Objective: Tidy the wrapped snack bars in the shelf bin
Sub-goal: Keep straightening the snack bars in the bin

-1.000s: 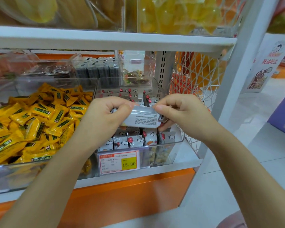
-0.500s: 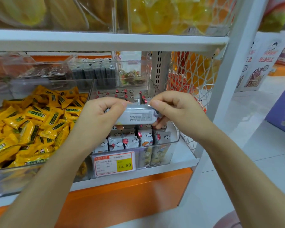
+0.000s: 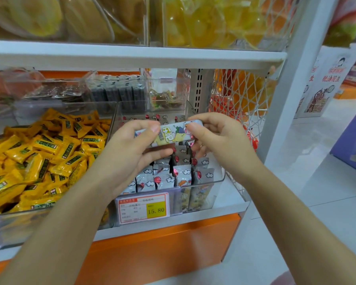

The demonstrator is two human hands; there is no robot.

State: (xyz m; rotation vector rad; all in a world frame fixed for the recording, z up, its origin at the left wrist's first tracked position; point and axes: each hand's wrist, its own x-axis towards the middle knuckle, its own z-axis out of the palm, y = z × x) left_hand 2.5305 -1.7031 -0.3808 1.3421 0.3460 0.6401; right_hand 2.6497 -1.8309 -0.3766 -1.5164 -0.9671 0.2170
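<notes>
Both hands (image 3: 132, 149) (image 3: 218, 140) pinch one snack bar (image 3: 169, 133) above bin (image 3: 218, 182).

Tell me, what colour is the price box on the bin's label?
Yellow price box, on the white, red-bordered label; head view.

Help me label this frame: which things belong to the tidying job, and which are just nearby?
Job:
- held snack bar
- left hand, right hand
- standing bars
- clear bin

Nearby:
- yellow candies
- price tag
- net bag

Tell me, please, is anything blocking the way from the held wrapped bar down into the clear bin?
Nothing visible: the grey cartoon-printed wrapped bar, held by the left hand and right hand, hangs over the open-topped clear plastic bin.
</notes>
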